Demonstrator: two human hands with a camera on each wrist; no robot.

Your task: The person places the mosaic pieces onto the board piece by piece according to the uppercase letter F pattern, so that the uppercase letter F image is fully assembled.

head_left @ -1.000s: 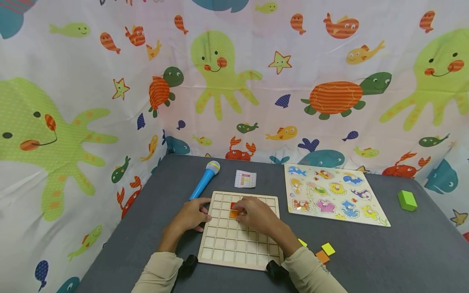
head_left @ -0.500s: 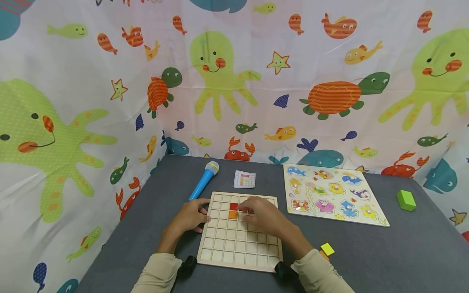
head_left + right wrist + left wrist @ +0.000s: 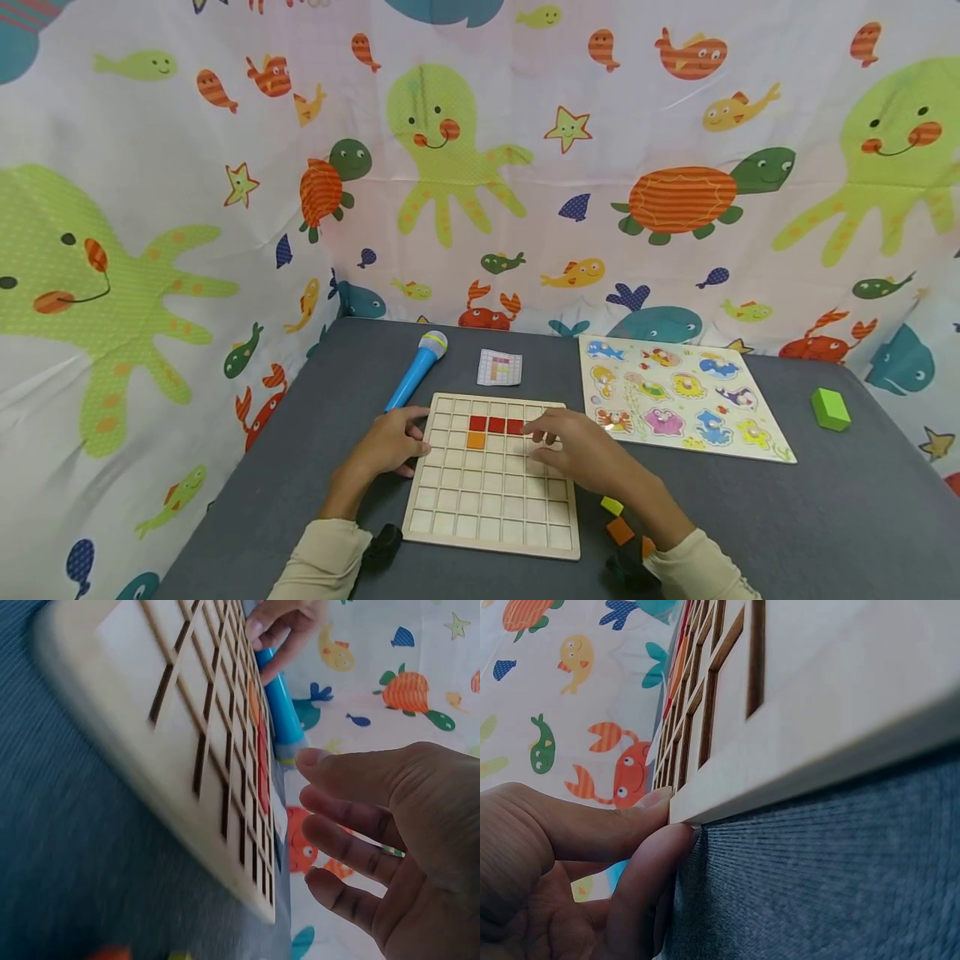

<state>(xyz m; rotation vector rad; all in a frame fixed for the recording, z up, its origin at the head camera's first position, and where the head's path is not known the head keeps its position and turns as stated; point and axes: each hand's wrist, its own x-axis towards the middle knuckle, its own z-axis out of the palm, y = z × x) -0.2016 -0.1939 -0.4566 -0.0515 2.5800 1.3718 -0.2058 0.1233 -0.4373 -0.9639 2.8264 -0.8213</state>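
Note:
A wooden grid board [image 3: 491, 500] lies on the dark table. Three red tiles [image 3: 496, 426] sit side by side in one of its upper rows, with an orange tile [image 3: 476, 440] below the leftmost. My left hand [image 3: 390, 442] pinches the board's left edge between thumb and finger, seen closely in the left wrist view [image 3: 622, 847]. Over the board's upper right, my right hand [image 3: 581, 450] hovers by the rightmost red tile. In the right wrist view, the right hand's fingers [image 3: 352, 892] are spread loosely and hold nothing.
Yellow and orange loose tiles [image 3: 620, 531] lie right of the board, partly behind my right forearm. A blue toy microphone [image 3: 411, 375] and a small pattern card [image 3: 499, 367] lie beyond it. Farther right are a sea-animal puzzle [image 3: 652, 450] and a green block [image 3: 831, 409].
My right hand has drawn back to the right from the red tiles, uncovering the second and third ones in the row. The left hand stays at the board's edge.

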